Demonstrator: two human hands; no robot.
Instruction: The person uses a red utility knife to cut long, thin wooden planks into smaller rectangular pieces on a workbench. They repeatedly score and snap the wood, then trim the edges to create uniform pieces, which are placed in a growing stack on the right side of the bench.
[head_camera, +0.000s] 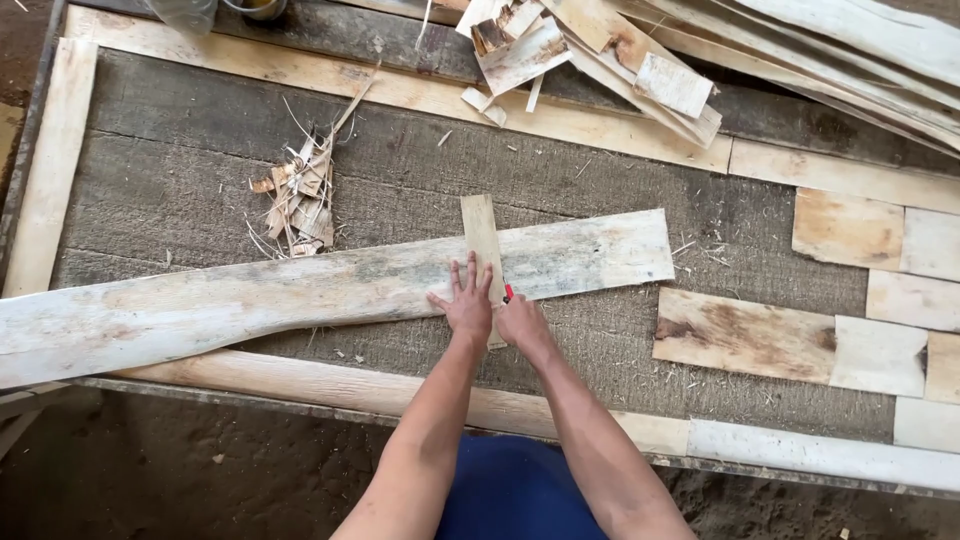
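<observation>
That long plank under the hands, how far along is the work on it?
Done: cut pieces lie fitted at right. In hand: the left hand pins a small strip across the long plank; the right hand holds a red marker at its edge. Left: the plank is uncut.

Left hand (468, 302) flat on narrow strip (482, 240) across long plank (330, 285); right hand (520, 320) grips red tool (508, 292), possibly pencil.

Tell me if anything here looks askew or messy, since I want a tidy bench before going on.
A loose heap of pale wood splinters lies on the grey work surface above the long pale plank. The jumbled pile of pale offcuts at the top edge sits askew. Otherwise nothing looks damaged.
</observation>
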